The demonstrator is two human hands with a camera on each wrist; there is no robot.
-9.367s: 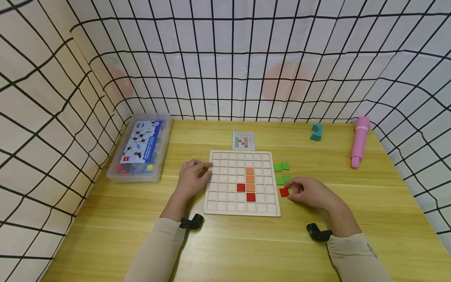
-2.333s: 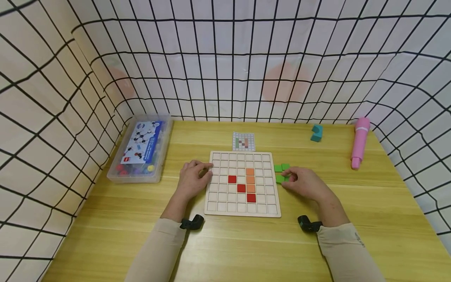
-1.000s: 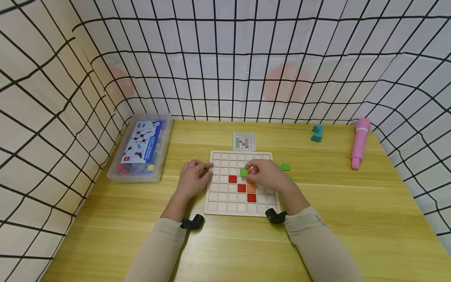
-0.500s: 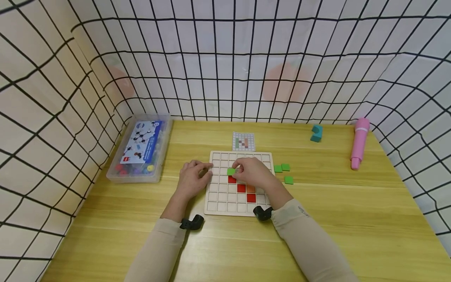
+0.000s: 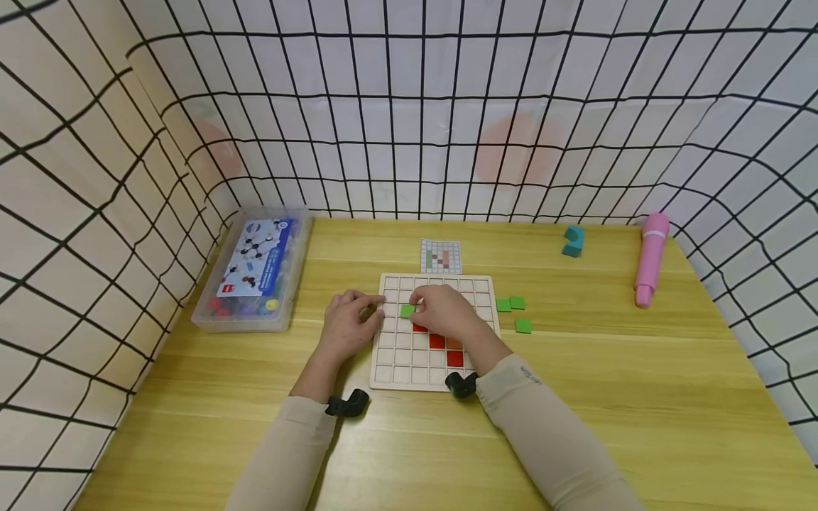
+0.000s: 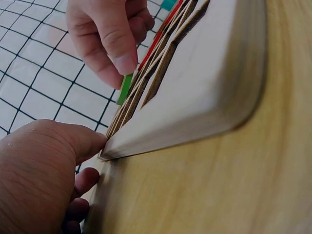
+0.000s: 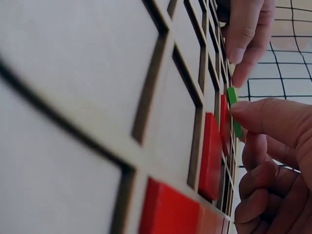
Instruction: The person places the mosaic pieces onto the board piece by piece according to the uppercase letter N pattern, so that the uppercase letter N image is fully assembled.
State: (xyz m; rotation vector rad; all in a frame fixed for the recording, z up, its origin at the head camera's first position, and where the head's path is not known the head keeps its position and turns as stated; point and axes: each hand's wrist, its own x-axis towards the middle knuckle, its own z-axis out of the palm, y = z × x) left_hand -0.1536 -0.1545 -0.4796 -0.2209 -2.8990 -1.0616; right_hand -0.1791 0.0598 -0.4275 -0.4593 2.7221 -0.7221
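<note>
A wooden grid board (image 5: 396, 372) lies on the table. Its left edge is touched by the thumb and a finger of my left hand (image 5: 345, 323), whose thumb (image 6: 87, 141) shows at the board's side in the left wrist view. Between thumb and fingertips my right hand (image 5: 447, 312) pinches a green square tile (image 5: 407, 311), tilted close over the left part of the grid in the right wrist view. Red tiles (image 5: 455, 358) sit diagonally in cells. An orange tile (image 5: 454, 343) shows partly under the right hand, which hides the others in that column.
Right of the board lie three loose green tiles (image 5: 522, 326). A small printed grid card (image 5: 440, 257) is at the board's far edge. Farther out are a clear plastic case (image 5: 252, 270) at left, a teal block (image 5: 573, 241) and a pink microphone-shaped object (image 5: 652, 259).
Since the earliest frame a third red tile has come onto the board. My right hand has picked up a green tile and carried it left over the grid. The left hand has stayed put.
</note>
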